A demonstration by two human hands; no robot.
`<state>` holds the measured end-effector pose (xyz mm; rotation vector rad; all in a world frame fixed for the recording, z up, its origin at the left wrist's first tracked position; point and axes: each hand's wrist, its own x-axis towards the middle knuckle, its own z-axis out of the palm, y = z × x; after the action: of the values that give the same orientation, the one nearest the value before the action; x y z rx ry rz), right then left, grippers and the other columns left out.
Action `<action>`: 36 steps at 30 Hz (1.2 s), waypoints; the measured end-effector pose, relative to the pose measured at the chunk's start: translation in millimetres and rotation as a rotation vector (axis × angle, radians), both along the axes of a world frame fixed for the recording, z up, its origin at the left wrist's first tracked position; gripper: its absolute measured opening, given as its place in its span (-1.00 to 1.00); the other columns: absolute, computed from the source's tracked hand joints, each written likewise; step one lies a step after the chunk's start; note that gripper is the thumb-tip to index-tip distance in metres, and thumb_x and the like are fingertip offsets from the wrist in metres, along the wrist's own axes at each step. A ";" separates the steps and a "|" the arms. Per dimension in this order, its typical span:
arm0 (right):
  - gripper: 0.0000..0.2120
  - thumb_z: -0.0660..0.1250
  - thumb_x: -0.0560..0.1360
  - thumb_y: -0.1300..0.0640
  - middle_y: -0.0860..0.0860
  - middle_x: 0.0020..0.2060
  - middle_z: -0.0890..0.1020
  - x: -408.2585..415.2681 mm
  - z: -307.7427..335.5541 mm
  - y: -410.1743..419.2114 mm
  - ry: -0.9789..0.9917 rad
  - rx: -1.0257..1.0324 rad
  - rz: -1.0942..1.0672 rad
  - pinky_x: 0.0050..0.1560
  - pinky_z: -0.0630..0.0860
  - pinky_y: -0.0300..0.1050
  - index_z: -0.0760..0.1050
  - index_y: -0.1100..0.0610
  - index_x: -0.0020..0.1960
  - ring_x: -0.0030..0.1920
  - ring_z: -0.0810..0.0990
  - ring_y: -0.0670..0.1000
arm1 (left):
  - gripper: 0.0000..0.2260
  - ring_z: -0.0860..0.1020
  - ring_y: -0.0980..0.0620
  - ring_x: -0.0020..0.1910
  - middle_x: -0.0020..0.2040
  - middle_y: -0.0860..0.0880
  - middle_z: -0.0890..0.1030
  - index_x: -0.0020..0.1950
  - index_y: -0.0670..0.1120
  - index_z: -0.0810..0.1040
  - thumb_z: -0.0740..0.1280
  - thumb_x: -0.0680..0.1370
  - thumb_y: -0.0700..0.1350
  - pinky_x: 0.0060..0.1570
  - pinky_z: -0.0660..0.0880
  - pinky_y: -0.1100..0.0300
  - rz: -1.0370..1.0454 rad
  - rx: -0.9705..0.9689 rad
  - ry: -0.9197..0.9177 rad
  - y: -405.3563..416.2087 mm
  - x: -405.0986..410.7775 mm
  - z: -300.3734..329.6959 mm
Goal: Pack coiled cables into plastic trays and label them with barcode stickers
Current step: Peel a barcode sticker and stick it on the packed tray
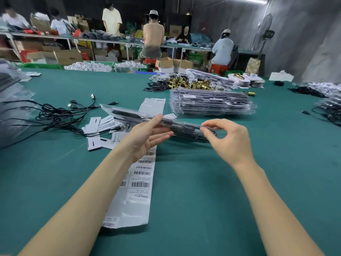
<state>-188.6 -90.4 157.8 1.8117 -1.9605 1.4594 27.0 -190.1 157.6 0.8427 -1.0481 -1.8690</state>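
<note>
Tray [147,118], clear plastic, with a dark coiled cable inside: I had it lifted over the green counter [193,182], tilted. My left hand [145,137] lay under it, fingers straight and spread wide. My right hand [228,139] pinched its near end between thumb and forefinger. Barcode sticker sheet [136,182] lay flat beneath my left wrist. Stack of filled trays [212,103] stood beyond; loose cables [60,115] left.

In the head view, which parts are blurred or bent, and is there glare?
Head view: wide-angle bending curves the table edges; the far workers and left edge are smeared; the tray between left hand and right hand shows soft sheen; ceiling light glares.
</note>
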 end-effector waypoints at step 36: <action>-0.55 0.32 0.55 -0.07 0.05 0.14 0.68 21.6 -15.6 -13.4 -1.309 0.466 0.591 -0.32 0.62 -0.21 0.49 0.14 0.35 -0.21 0.67 -0.02 | -0.58 0.67 0.14 -0.02 -0.02 0.07 0.73 0.26 -0.01 0.58 0.43 0.42 0.05 0.01 0.51 0.32 -0.245 -0.327 -0.386 -3.5 25.0 -1.1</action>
<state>-167.0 -103.8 142.2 1.8371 -2.4366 3.2111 52.0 -193.6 156.5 0.9301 -1.7107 -1.6940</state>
